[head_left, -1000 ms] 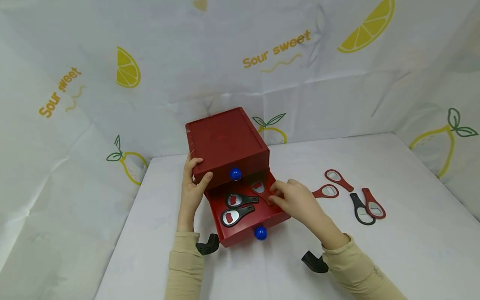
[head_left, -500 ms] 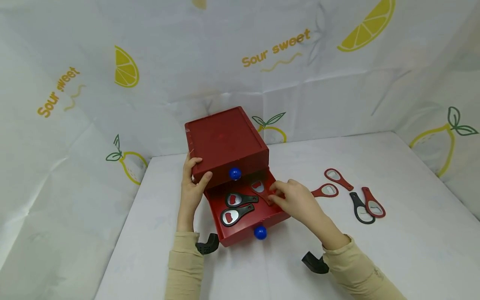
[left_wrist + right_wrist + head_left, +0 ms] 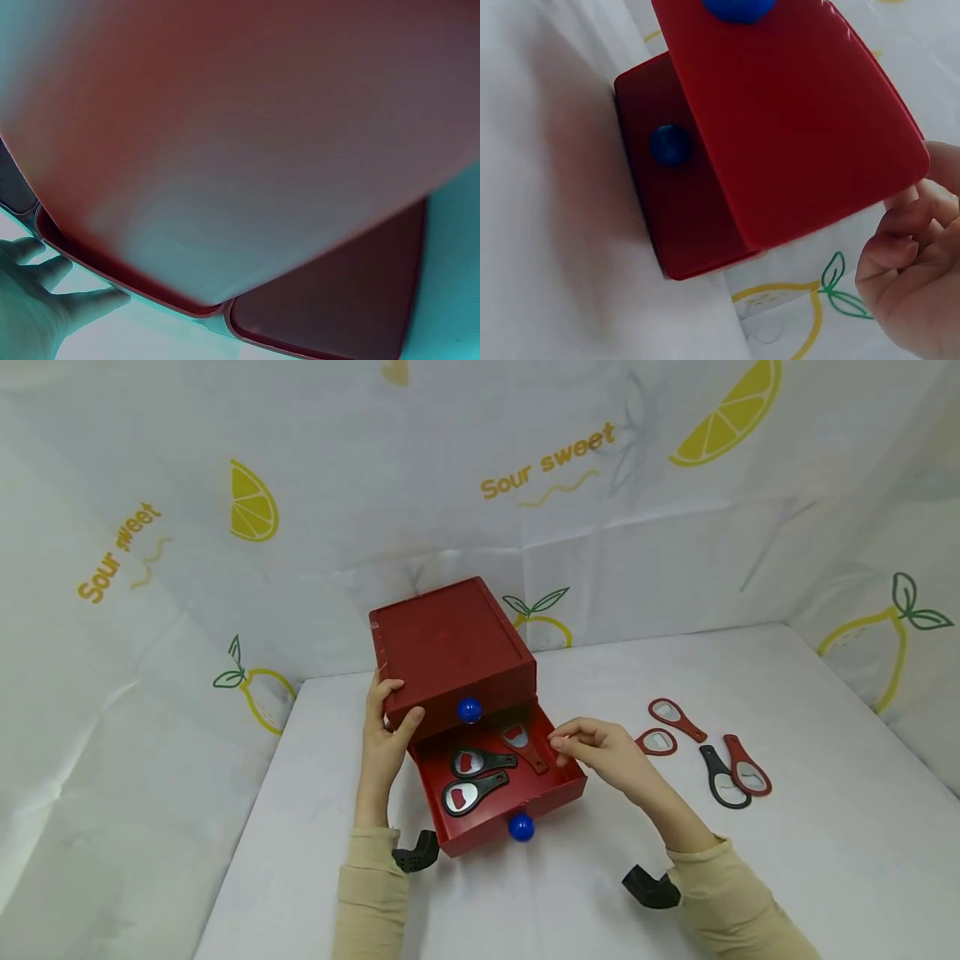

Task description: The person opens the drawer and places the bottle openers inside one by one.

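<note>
A red two-drawer box [image 3: 450,643] with blue knobs stands on the table, its lower drawer [image 3: 547,800] pulled out. My left hand [image 3: 384,747] grips the box's left front corner, thumb on the front and fingers along the side and top edge. In the drawer lie a red bottle opener [image 3: 528,752], a black bottle opener [image 3: 480,762] and another black bottle opener [image 3: 472,793]. My right hand [image 3: 611,760] hovers at the drawer's right edge, fingers loosely bent and nothing held. The right wrist view shows these fingers [image 3: 892,255] beside the drawer front [image 3: 802,127].
To the right on the white table lie several more openers: a red opener [image 3: 657,742] partly behind my right hand, another red opener [image 3: 677,718], and a black opener [image 3: 723,781] overlapped by a red opener [image 3: 748,768]. A lemon-printed cloth [image 3: 420,535] hangs behind the box.
My right hand has let go of the red opener in the drawer and moved slightly right, off it. The left hand keeps its hold on the box.
</note>
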